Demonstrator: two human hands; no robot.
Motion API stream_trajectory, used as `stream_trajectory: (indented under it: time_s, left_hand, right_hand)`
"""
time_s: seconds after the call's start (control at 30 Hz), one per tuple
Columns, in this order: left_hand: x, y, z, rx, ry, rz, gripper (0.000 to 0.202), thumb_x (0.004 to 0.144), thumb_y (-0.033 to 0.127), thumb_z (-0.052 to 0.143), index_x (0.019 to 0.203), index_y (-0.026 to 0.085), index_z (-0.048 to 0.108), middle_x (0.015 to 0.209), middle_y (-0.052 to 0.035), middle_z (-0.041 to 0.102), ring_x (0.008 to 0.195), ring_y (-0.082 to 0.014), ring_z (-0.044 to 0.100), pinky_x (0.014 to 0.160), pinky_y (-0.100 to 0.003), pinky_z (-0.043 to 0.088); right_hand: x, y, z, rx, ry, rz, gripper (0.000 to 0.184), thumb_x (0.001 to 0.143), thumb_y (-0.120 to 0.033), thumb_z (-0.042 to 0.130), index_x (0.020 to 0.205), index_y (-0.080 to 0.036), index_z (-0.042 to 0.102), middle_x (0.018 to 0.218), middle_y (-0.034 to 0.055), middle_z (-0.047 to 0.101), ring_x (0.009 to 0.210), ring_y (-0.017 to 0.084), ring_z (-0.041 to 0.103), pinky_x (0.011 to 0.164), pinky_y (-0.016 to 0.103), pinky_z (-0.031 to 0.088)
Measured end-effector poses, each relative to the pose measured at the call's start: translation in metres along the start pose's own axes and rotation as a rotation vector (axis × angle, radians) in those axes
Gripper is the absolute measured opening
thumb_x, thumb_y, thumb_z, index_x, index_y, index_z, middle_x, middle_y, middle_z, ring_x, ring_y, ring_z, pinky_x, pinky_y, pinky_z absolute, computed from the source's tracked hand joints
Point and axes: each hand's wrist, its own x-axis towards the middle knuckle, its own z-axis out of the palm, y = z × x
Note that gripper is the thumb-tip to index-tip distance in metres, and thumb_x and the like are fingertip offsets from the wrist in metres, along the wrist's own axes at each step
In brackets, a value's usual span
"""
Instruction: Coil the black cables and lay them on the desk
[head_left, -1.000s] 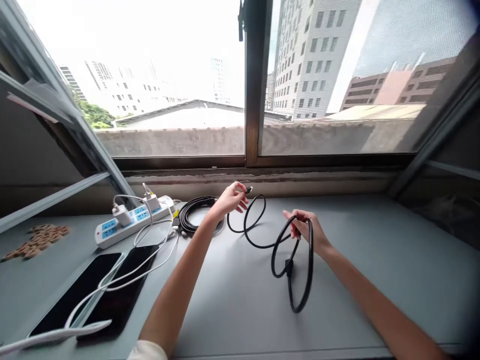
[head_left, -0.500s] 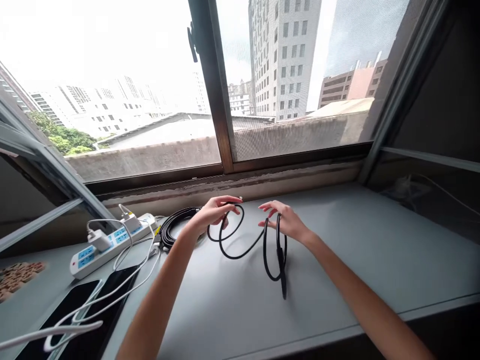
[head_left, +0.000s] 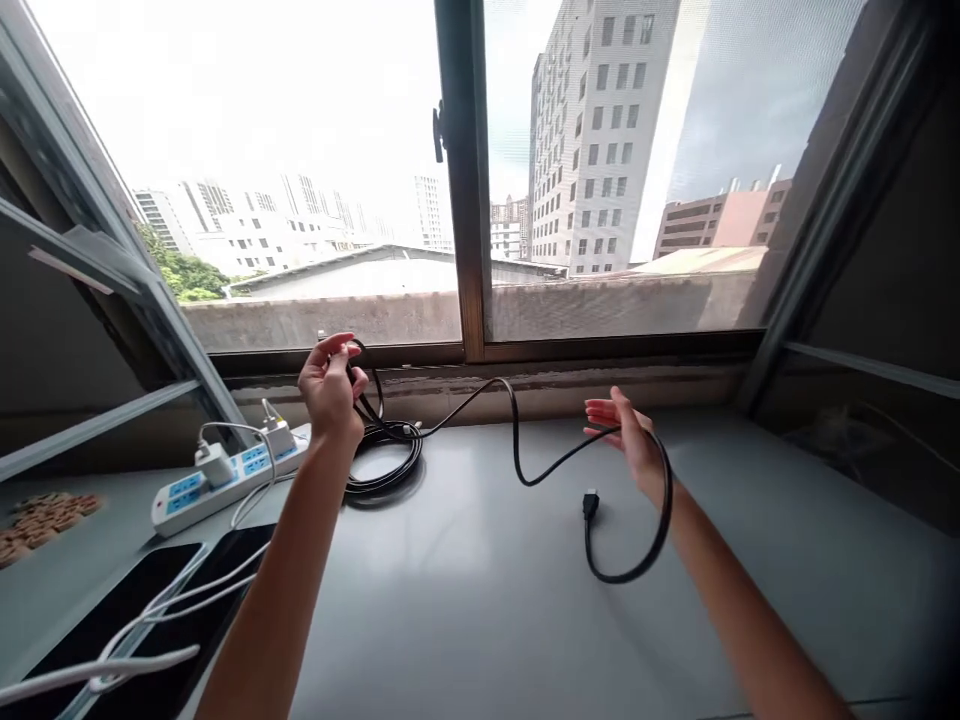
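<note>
Left hand [head_left: 330, 392] is pinching a glossy round black cable [head_left: 516, 440], strung over to the right hand [head_left: 634, 440] at its 3 o'clock. That one's loosely spread, kinda cradling it, boxy black plug [head_left: 591, 505] at its 7.

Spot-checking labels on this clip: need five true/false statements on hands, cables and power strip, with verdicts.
1. The black cable runs between the left hand and the right hand. True.
2. The black plug is inside the right hand. False: the plug shows lower, apart from that hand.
3. Two white adapters sit in the power strip. True.
4. The cable coil is nearer the right hand. False: the coil is nearer the left hand.
5. White cables pass over the dark-screened devices. True.
</note>
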Motion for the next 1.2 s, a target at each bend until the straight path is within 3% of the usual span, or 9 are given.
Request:
stream_trajectory:
  time_s: [0.13, 0.23, 0.53, 0.77, 0.9, 1.0, 1.1, 1.17, 1.2]
  left_hand:
    - [-0.003, 0.006, 0.000, -0.027, -0.045, 0.072, 0.017, 0.076, 0.009, 0.052, 0.070, 0.018, 0.064, 0.066, 0.0015, 0.052, 0.035, -0.0001, 0.032, 0.030, -0.017, 0.017]
    - [-0.009, 0.006, 0.002, -0.031, -0.072, 0.071, 0.019, 0.079, 0.006, 0.049, 0.073, 0.018, 0.062, 0.064, 0.0024, 0.050, 0.034, 0.0000, 0.028, 0.030, -0.017, 0.016]
    - [-0.032, -0.002, 0.015, 0.084, -0.199, 0.110, 0.013, 0.089, 0.013, 0.045, 0.086, 0.020, 0.056, 0.067, 0.0023, 0.051, 0.038, -0.0017, 0.032, 0.035, -0.017, 0.024]
    - [-0.047, -0.003, 0.020, 0.193, -0.260, 0.262, 0.019, 0.093, 0.036, 0.039, 0.101, 0.024, 0.052, 0.082, -0.0017, 0.057, 0.056, -0.0066, 0.048, 0.046, -0.021, 0.033]
    - [-0.045, 0.002, 0.018, 0.229, -0.192, 0.304, 0.023, 0.093, 0.040, 0.037, 0.101, 0.023, 0.051, 0.083, -0.0015, 0.056, 0.054, -0.0054, 0.046, 0.045, -0.022, 0.029]
    - [-0.039, 0.008, 0.014, 0.219, -0.083, 0.334, 0.019, 0.094, 0.037, 0.038, 0.104, 0.024, 0.048, 0.087, -0.0022, 0.056, 0.054, -0.0054, 0.044, 0.043, -0.023, 0.028]
    - [-0.033, 0.015, 0.012, 0.132, 0.055, 0.450, 0.014, 0.094, 0.030, 0.040, 0.106, 0.024, 0.041, 0.085, -0.0007, 0.054, 0.056, -0.0059, 0.044, 0.041, -0.023, 0.025]
    - [-0.031, 0.022, 0.012, 0.086, 0.144, 0.539, 0.012, 0.092, 0.026, 0.043, 0.104, 0.024, 0.039, 0.094, -0.0014, 0.051, 0.062, -0.0060, 0.047, 0.040, -0.022, 0.025]
    - [-0.031, 0.026, 0.012, 0.069, 0.181, 0.582, 0.011, 0.091, 0.025, 0.044, 0.101, 0.024, 0.039, 0.100, -0.0020, 0.049, 0.065, -0.0058, 0.048, 0.039, -0.021, 0.025]
  right_hand:
    - [-0.004, -0.010, -0.005, 0.105, -0.275, 0.364, 0.053, 0.088, -0.057, 0.041, 0.114, -0.014, 0.056, 0.107, 0.0144, 0.063, 0.098, 0.025, 0.060, 0.071, 0.033, 0.057]
    - [-0.007, -0.008, -0.003, 0.043, -0.453, 0.369, 0.043, 0.087, -0.044, 0.053, 0.123, -0.020, 0.051, 0.117, 0.0107, 0.059, 0.106, 0.024, 0.057, 0.068, 0.027, 0.056]
    - [0.004, 0.015, -0.025, -0.272, -0.463, 0.399, 0.048, 0.080, -0.055, 0.059, 0.119, -0.028, 0.058, 0.114, 0.0116, 0.062, 0.090, 0.026, 0.065, 0.059, 0.024, 0.056]
    - [0.005, 0.015, -0.022, -0.093, -0.342, 0.060, 0.031, 0.082, -0.029, 0.050, 0.108, -0.037, 0.065, 0.127, 0.0067, 0.053, 0.093, 0.017, 0.064, 0.063, 0.019, 0.052]
    - [0.004, 0.007, -0.027, -0.499, -0.281, -0.267, 0.055, 0.088, -0.033, 0.020, 0.079, -0.026, 0.074, 0.121, 0.0084, 0.053, 0.073, 0.010, 0.066, 0.044, 0.014, 0.036]
    - [0.002, -0.003, -0.034, -0.897, -0.198, -0.529, 0.058, 0.093, -0.024, 0.012, 0.099, -0.027, 0.070, 0.110, 0.0105, 0.064, 0.058, 0.004, 0.063, 0.037, 0.013, 0.029]
    - [-0.004, -0.016, -0.034, -1.113, -0.078, -0.502, 0.062, 0.093, -0.016, 0.005, 0.120, -0.024, 0.060, 0.104, 0.0102, 0.065, 0.038, 0.000, 0.047, 0.031, 0.013, 0.026]
    - [-0.010, -0.024, -0.030, -0.820, -0.044, -0.321, 0.066, 0.094, -0.018, 0.000, 0.122, -0.027, 0.059, 0.096, 0.0076, 0.064, 0.028, -0.001, 0.025, 0.024, 0.014, 0.015]
    - [-0.012, -0.027, -0.027, -0.559, -0.158, -0.220, 0.056, 0.096, -0.025, 0.008, 0.123, -0.028, 0.057, 0.096, 0.0063, 0.062, 0.029, 0.000, 0.020, 0.024, 0.012, 0.016]
